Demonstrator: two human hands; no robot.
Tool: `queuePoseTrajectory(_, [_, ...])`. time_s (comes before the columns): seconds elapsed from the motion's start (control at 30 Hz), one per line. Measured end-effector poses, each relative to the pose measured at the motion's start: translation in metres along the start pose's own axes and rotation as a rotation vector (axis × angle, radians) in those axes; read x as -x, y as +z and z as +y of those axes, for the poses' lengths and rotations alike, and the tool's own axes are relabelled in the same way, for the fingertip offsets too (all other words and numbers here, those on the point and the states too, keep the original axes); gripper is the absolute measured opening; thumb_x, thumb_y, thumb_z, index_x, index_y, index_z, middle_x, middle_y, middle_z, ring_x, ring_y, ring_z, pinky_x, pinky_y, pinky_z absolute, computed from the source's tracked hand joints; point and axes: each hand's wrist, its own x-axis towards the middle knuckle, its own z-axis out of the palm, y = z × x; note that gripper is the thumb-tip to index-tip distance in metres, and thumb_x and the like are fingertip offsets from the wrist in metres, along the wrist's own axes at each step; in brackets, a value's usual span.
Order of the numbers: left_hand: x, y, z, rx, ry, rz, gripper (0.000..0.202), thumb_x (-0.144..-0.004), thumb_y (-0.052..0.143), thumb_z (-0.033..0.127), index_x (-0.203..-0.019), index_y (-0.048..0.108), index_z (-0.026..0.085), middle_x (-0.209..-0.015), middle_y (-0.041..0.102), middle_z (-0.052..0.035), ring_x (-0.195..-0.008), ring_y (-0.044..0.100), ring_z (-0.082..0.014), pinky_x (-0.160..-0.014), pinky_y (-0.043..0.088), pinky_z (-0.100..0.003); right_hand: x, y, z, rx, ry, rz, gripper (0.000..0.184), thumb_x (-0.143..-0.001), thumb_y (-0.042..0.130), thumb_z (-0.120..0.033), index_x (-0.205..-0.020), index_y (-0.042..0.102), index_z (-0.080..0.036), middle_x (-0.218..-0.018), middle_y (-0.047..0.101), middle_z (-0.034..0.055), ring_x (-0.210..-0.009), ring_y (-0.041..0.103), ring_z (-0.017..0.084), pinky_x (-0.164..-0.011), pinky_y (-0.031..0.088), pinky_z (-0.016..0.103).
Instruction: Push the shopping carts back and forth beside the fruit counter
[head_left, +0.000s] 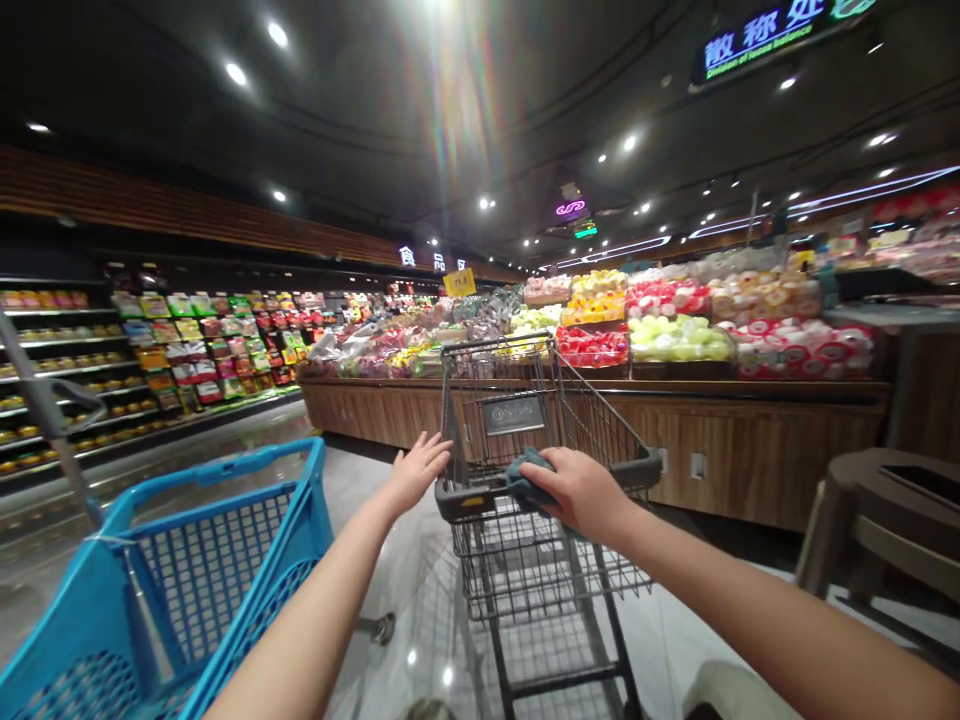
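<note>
A wire shopping cart [525, 570] stands right in front of me, its dark handlebar [630, 475] facing my body. My right hand [589, 490] is closed on a dark blue-grey cloth [526, 478], which it presses against the middle of the handlebar. My left hand [420, 468] has its fingers stretched out beside the cart's left side, near the left end of the handlebar; whether the fingertips touch the frame I cannot tell. A framed panel [514, 413] sits inside the basket beyond the handle.
A blue plastic basket [225, 455] on a metal frame stands close on my left. Ahead runs a wood-fronted display counter [720, 450] heaped with packaged goods. At right is a brown stool [892, 500] with a dark flat object on it. Stocked shelves [67, 360] line the left.
</note>
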Motion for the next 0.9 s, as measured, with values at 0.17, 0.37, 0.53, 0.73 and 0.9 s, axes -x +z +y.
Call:
queuePoseTrajectory(0.17, [-0.013, 0.004, 0.001, -0.112, 0.222, 0.034, 0.046, -0.1, 0.024, 0.049, -0.131, 0.054, 0.03, -0.157, 0.034, -0.0032, -0.149, 0.016, -0.0251, -0.115, 0.01, -0.064, 0.026, -0.016, 0.025, -0.07, 0.015, 0.09, 0.032, -0.093, 0.052, -0.041, -0.117, 0.062, -0.022, -0.105, 0.065, 0.01, -0.093, 0.061, 0.02, -0.079, 0.048, 0.031])
queuePoseTrajectory(0.37, [-0.012, 0.011, 0.036, -0.155, 0.485, 0.049, 0.037, -0.099, 0.033, 0.052, -0.114, 0.058, 0.028, -0.144, 0.054, -0.0024, -0.146, 0.027, -0.0233, -0.118, 0.002, -0.06, 0.059, -0.04, 0.067, -0.101, 0.008, 0.136, 0.029, -0.091, 0.052, -0.033, -0.115, 0.061, -0.02, -0.101, 0.067, 0.009, -0.09, 0.063, 0.02, -0.08, 0.05, 0.032])
queuePoseTrajectory(0.53, [-0.004, 0.015, 0.071, -0.145, 0.537, 0.077, 0.035, -0.097, 0.041, 0.05, -0.119, 0.055, 0.026, -0.142, 0.056, -0.0044, -0.145, 0.029, -0.0242, -0.118, 0.0, -0.06, 0.079, -0.05, 0.103, -0.18, 0.088, 0.111, 0.025, -0.092, 0.048, -0.028, -0.113, 0.06, -0.022, -0.101, 0.067, 0.0072, -0.091, 0.064, 0.02, -0.082, 0.051, 0.033])
queuePoseTrajectory(0.73, [-0.004, 0.023, 0.099, -0.097, 0.583, 0.105, 0.029, -0.095, 0.051, 0.043, -0.118, 0.056, 0.025, -0.135, 0.061, -0.0053, -0.142, 0.035, -0.0241, -0.119, 0.003, -0.059, 0.095, -0.043, 0.148, -0.241, 0.211, 0.151, 0.026, -0.094, 0.046, -0.031, -0.111, 0.063, -0.023, -0.105, 0.068, 0.0064, -0.097, 0.064, 0.021, -0.088, 0.05, 0.036])
queuePoseTrajectory(0.9, [-0.021, 0.03, 0.114, -0.067, 0.639, 0.086, 0.023, -0.096, 0.049, 0.041, -0.11, 0.062, 0.027, -0.129, 0.066, -0.0028, -0.142, 0.035, -0.0224, -0.119, 0.002, -0.058, 0.09, -0.032, 0.163, -0.297, 0.463, 0.225, 0.031, -0.091, 0.048, -0.043, -0.103, 0.067, -0.021, -0.099, 0.071, 0.0066, -0.092, 0.066, 0.022, -0.084, 0.052, 0.037])
